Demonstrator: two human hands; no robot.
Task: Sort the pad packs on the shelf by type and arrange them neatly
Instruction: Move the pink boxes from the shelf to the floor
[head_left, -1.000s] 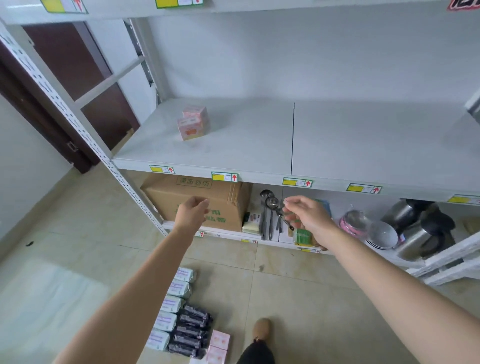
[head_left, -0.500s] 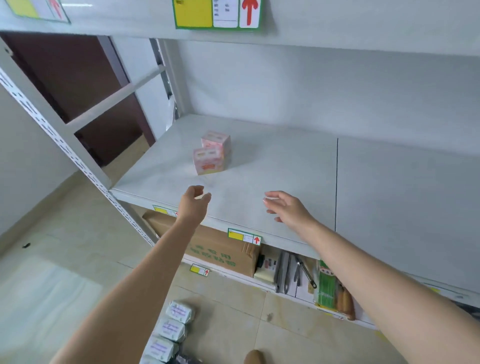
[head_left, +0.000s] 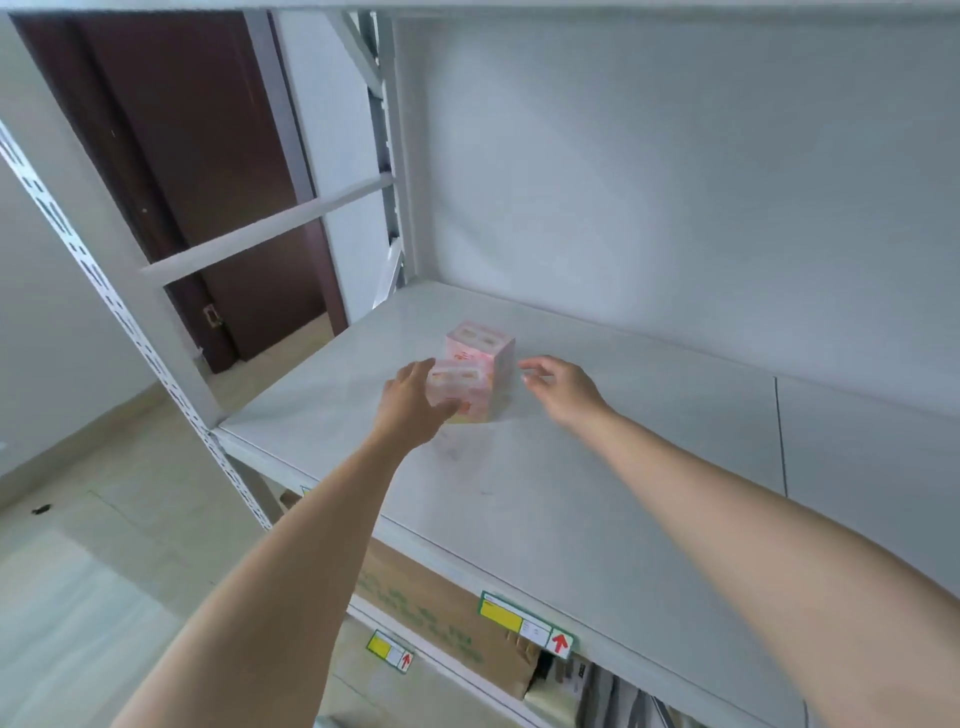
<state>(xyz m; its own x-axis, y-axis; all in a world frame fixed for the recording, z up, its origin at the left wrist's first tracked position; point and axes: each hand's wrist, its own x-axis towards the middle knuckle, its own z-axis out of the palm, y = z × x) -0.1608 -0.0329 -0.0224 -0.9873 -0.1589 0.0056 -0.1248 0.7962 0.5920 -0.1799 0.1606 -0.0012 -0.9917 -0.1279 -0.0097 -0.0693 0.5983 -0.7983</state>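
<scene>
Only one view, from the head. On the white shelf, just left of frame centre, the near pack stands touching the rear pack, both pink and upright. The left hand lies against the near pack's left side, thumb across its front; blur hides whether it grips. The right hand, fingers loosely spread and empty, hovers just right of the rear pack, not touching it. The left hand is the nearer.

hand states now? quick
Left hand: grips the front pack.
Right hand: open, holding nothing, just right of the rear pack.
</scene>
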